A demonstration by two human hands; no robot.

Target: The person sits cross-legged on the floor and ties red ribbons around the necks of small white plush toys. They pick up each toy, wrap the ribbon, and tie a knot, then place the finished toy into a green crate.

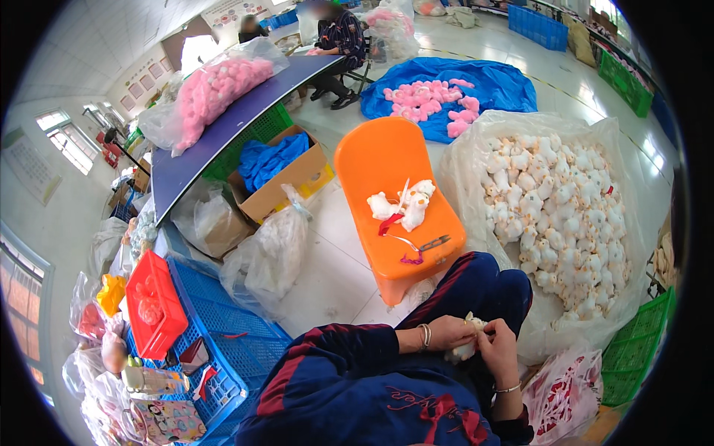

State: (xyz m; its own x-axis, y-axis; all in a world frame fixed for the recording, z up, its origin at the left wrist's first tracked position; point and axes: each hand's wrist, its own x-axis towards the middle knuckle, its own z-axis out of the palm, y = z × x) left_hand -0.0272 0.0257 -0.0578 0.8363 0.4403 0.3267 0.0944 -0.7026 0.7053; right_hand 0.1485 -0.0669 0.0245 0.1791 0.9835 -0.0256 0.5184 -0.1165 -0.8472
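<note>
One small white plush piece point(462, 351) is held above the lap, between two hands. It is gripped by the bent fingers of the left hand point(448, 334); the thumb and fingers of the right hand point(496, 347) are pinched together on its near right side. Much of the piece is hidden by the fingers. One bracelet is worn on each wrist.

In front of the knees, one orange chair point(385, 154) is noted. On its seat at least two white plush toys point(415, 212) are seen, their exact number obscured by overlap, together with one red strip point(388, 224) and one pair of dark snips point(435, 243).

To the right, one clear plastic bag point(462, 167) is filled with white pieces point(569, 219), too many to be counted. Beyond the chair, one blue sheet point(509, 83) is spread under numerous pink pieces point(420, 100).

To the left, one red basket point(154, 312) is set on blue crates point(234, 364). One bag of pink plush point(223, 88) is placed on a dark blue table point(294, 73); two other people are seen near it.
</note>
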